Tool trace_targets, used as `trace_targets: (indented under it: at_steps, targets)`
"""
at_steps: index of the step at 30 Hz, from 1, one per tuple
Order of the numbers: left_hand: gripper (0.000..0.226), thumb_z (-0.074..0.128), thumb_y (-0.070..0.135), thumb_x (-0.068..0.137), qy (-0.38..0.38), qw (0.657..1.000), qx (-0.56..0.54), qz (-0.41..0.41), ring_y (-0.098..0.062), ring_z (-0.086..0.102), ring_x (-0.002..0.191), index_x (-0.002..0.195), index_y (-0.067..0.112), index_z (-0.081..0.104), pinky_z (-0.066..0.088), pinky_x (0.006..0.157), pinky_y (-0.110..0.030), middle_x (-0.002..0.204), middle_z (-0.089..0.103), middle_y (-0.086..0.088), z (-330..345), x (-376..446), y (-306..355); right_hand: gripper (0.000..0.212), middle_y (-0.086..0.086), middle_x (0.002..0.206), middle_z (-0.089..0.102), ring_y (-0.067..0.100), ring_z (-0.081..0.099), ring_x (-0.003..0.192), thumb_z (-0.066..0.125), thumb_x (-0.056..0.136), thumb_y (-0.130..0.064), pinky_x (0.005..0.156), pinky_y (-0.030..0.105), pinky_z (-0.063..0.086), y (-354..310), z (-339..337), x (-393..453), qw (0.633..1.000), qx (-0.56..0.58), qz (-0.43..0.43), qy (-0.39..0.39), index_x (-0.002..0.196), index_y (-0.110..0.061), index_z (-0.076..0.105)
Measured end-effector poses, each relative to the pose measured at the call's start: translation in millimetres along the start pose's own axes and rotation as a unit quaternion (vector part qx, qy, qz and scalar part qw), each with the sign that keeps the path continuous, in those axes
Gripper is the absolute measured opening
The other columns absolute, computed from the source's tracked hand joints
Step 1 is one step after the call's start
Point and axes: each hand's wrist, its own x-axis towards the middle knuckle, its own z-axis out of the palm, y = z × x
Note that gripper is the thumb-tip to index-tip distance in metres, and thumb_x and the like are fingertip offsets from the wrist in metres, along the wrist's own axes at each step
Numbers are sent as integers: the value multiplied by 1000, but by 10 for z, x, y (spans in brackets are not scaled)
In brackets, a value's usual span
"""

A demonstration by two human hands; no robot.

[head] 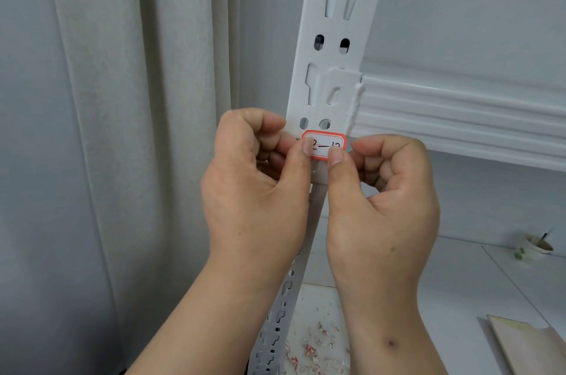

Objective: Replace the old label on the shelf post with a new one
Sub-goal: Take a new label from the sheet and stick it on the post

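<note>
Label (324,143): red-bordered paper sticker, held against shelf post (332,47) just below crossbeam joint, handwriting partly covered.
Left hand (260,185): fingers curled, thumb tip pressed on label's 9 o'clock end.
Right hand (382,191): fingers curled, thumb pressed at 5 o'clock corner.
Judged: featherlight, thin, limp, easily creased or torn; adhesive back. Best handled by edges, smoothed from centre outward.
Paper shreds (315,341) seen on shelf at 6 o'clock.

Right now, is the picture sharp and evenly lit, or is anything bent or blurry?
Head view: soft, even light, no glare or hard shadows. The wide lens bows the post. The hands and label are fairly sharp, though its writing is partly covered. The cup at the right edge looks blurry.
</note>
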Motion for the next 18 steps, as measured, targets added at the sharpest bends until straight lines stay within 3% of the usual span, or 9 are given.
trace_targets:
  at_steps: [18]
  targets:
    - [40,75,11,81,3,1000,13,12,-6,60,63,90,37,45,43,60,-8,80,66,12,19,2,-12,23,-16,72,61,2,62,73,70,83,-21,66,8,44,-7,-4,4,1000,1,-2,-2,81,-34,52]
